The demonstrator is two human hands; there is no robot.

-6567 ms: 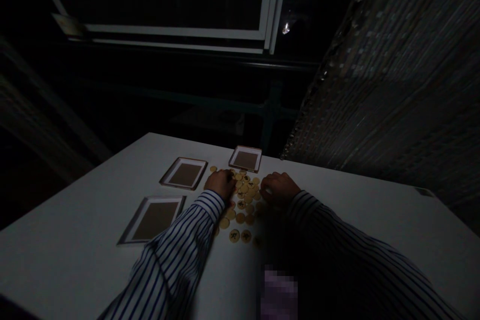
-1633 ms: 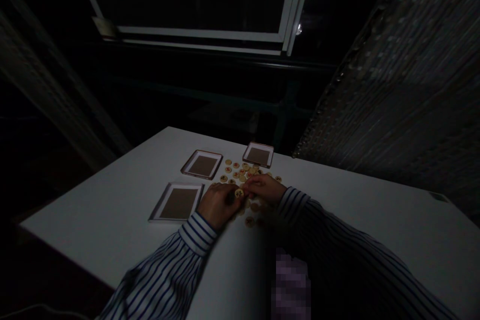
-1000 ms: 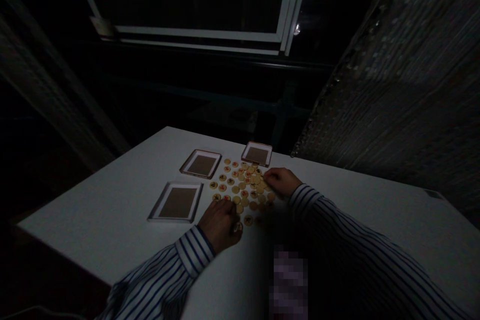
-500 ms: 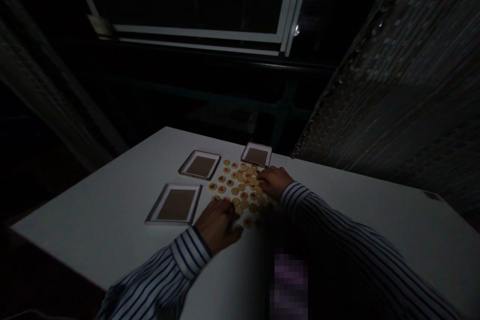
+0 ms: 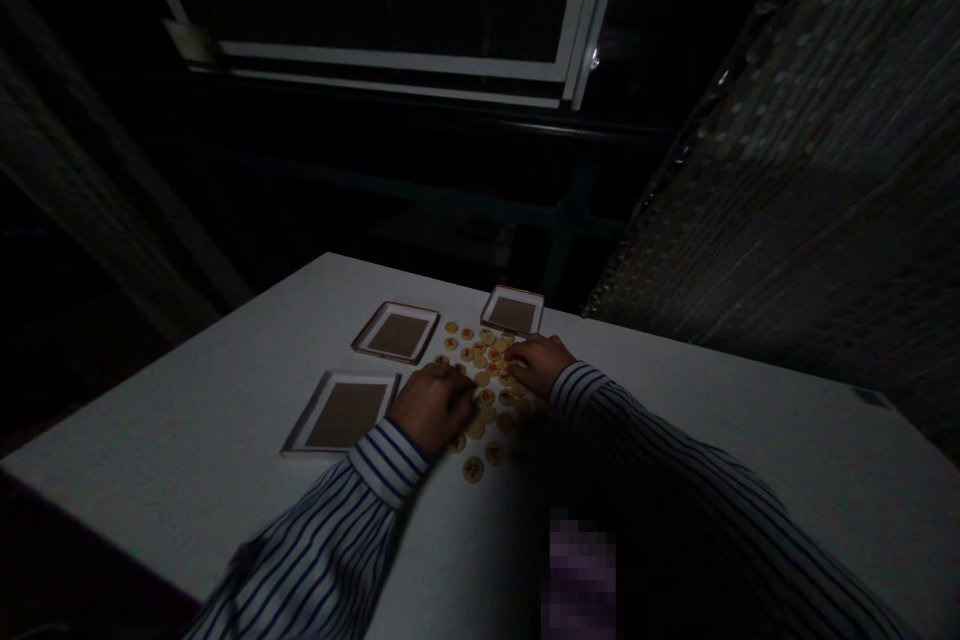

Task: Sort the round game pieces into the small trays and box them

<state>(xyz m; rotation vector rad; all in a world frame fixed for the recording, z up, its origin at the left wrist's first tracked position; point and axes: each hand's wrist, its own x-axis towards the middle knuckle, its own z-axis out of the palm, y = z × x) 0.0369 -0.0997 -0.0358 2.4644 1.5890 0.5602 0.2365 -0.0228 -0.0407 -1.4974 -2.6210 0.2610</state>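
Round wooden Chinese chess pieces [image 5: 487,397], some marked in red or black and others plain side up, lie in a loose spread on the white table [image 5: 247,360]. My left hand [image 5: 435,405] rests over the left side of the spread, palm down, fingers loosely bent and apart; it covers several pieces. On the right side, my right hand [image 5: 536,363] reaches into the pieces with its fingers slightly spread and touching them. I see no piece lifted in either hand. A marked piece [image 5: 473,469] lies at the near edge, below my left hand.
Three shallow open trays with brown bottoms surround the pieces: one near left [image 5: 304,432], one farther left [image 5: 360,345], one at the back [image 5: 488,308]. A window frame [image 5: 390,60] stands beyond the table, a beaded curtain [image 5: 810,170] to the right. The room is dim.
My left hand has moved up and slightly left over the pieces, and some near pieces have shifted toward me. My right hand has slid a little to the left.
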